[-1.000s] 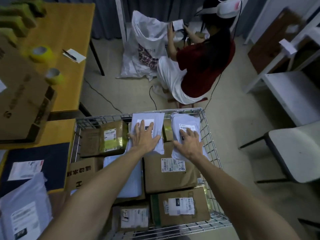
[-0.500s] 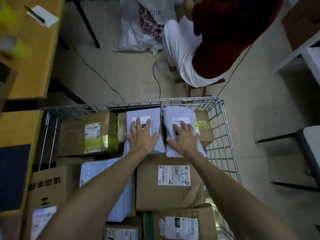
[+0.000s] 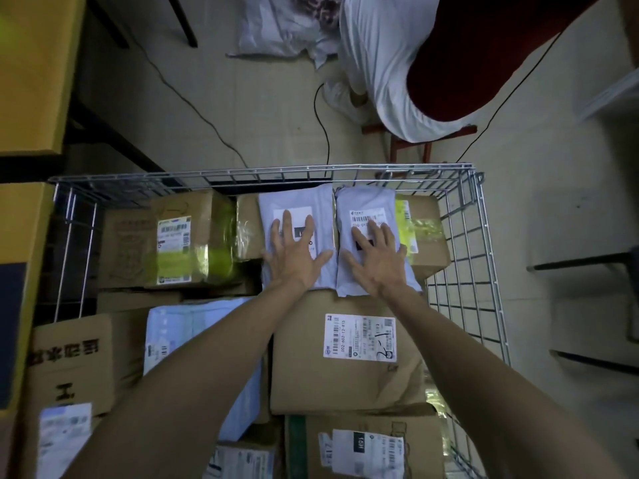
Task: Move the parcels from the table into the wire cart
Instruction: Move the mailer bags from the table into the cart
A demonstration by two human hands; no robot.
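Two grey mailer bags lie side by side at the far end of the wire cart [image 3: 463, 236], on top of cardboard boxes. My left hand [image 3: 294, 254] presses flat on the left mailer bag [image 3: 297, 205], fingers spread over its label. My right hand [image 3: 375, 255] presses flat on the right mailer bag [image 3: 366, 205] the same way. Below them sits a large cardboard box [image 3: 345, 375] with a white label. Several more boxes and a pale blue mailer [image 3: 179, 326] fill the cart.
The yellow table [image 3: 24, 264] edge runs down the left side, touching the cart. A person in a red top and white trousers [image 3: 397, 63] sits on a stool just beyond the cart's far rim. Cables [image 3: 321, 126] trail on the floor. Dark chair legs [image 3: 581, 267] stand at right.
The view has tilted further down and closer over the cart. Both hands stay flat on the two grey mailers, which have settled against the cart's far rim.
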